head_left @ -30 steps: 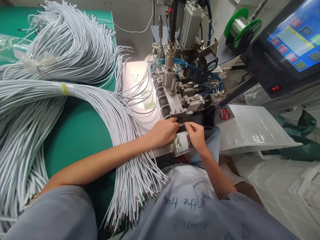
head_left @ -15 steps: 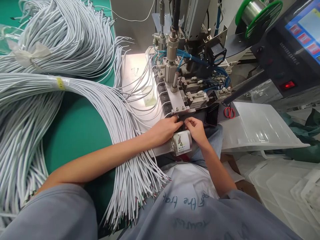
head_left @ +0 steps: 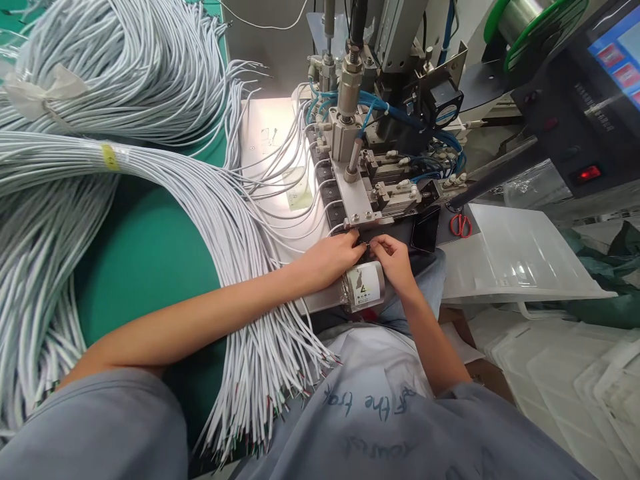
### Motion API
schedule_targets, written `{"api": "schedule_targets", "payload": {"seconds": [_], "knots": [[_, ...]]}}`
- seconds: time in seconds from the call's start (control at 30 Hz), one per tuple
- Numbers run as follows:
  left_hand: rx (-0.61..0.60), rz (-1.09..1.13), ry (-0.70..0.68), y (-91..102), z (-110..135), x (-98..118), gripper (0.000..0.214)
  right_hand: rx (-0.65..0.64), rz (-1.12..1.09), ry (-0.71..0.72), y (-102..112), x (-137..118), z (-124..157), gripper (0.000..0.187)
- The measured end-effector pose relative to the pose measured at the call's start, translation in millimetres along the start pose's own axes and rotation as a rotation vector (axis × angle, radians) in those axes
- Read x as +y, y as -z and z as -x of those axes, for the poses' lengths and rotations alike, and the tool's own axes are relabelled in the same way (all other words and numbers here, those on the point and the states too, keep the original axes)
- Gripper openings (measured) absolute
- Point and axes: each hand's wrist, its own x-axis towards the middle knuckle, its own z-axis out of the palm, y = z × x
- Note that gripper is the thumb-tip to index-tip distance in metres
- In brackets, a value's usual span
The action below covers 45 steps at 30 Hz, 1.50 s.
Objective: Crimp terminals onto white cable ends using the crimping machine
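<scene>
My left hand [head_left: 333,259] reaches across the bundle of white cables [head_left: 200,200] to the front of the bench machine [head_left: 347,143]. Its fingers are pinched together at the machine's near edge, hiding what is in them. Close on its right, my right hand [head_left: 393,259] pinches thumb and forefinger; a tiny thin piece shows between the two hands, too small to name. Several white cables run from the bundle into the dark slotted block [head_left: 325,177] on the machine's left side. Just below both hands is a clear container with a white label [head_left: 365,283].
Another coiled cable bundle [head_left: 125,73] lies on the green mat [head_left: 145,260]. To the right are a black phone [head_left: 425,230], red-handled scissors [head_left: 460,225] and a white plastic sheet [head_left: 530,253]. A control box [head_left: 590,127] and a green wire spool [head_left: 530,27] overhang there.
The view has shifted slightly, so the machine and control box sit a little farther right. Both hands stay at the machine's front edge, and their fingertips have come slightly closer together.
</scene>
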Motion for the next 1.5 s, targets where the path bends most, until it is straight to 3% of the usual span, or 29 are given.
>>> {"api": "schedule_targets", "payload": {"seconds": [0.4, 1.0, 1.2, 1.37, 1.5], "knots": [[-0.013, -0.026, -0.005, 1.0, -0.4, 1.9, 0.024, 0.038, 0.029, -0.017, -3.4, -9.2, -0.3, 0.018], [-0.093, 0.016, 0.004, 7.3, -2.5, 0.4, 0.027, -0.107, 0.021, -0.181, 6.6, -9.8, -10.5, 0.018], [-0.082, 0.010, -0.007, 7.8, -1.4, 0.0, 0.025, -0.051, -0.019, -0.136, 5.3, -10.3, -11.3, 0.023], [-0.034, -0.040, 0.018, 8.4, 1.7, 2.2, 0.032, -0.142, 0.038, -0.146, 3.3, -6.3, -14.5, 0.023], [-0.067, -0.079, 0.044, 15.4, 3.3, 5.6, 0.021, -0.231, 0.086, -0.041, 2.3, 0.4, -16.2, 0.028]]}}
